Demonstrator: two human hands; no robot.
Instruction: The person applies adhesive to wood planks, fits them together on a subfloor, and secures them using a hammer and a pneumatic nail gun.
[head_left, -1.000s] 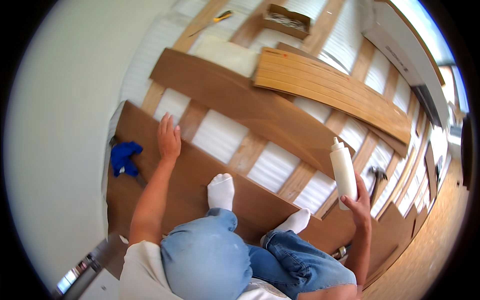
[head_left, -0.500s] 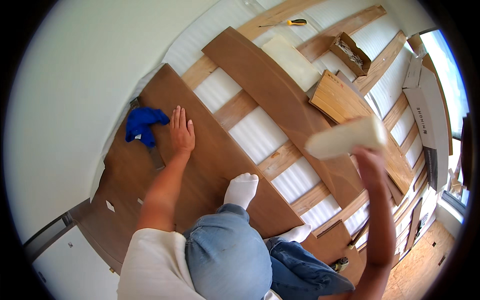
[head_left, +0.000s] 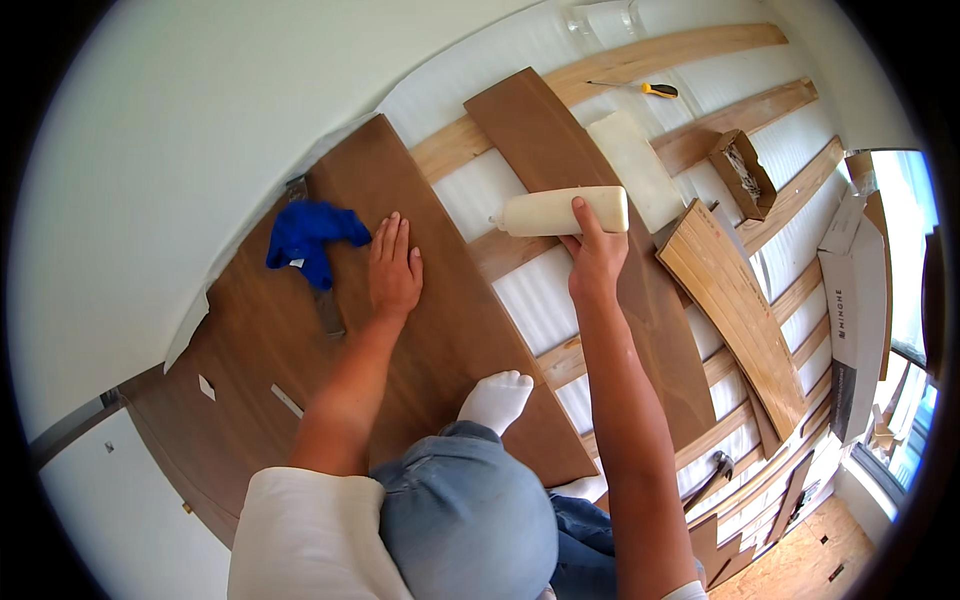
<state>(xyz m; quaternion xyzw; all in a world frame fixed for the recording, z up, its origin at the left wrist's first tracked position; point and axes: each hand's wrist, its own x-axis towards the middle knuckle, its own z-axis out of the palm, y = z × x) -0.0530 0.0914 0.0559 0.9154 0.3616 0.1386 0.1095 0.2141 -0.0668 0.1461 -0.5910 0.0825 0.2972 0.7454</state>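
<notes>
I see the right hand (head_left: 597,262) wrapped around the wide end of a cream glue bottle (head_left: 560,211), thumb up its near face and fingers curled behind, so the bottle lies level across the hand with its nozzle pointing left, out over the white underlay (head_left: 535,300) and a pale wooden batten (head_left: 510,255). The left hand (head_left: 394,270) lies flat, fingers stretched out and close together, palm pressed on the dark floor plank (head_left: 440,330) by the wall; it grips nothing. A blue cloth (head_left: 305,238) sits just beside its fingertips, to the left, on the same plank. My white sock (head_left: 497,399) rests on that plank's near end. Against half a second ago, the bottle has come down from its tilted, blurred pose on the right and swung in toward the middle, now level, while the left hand has kept its place on the plank
</notes>
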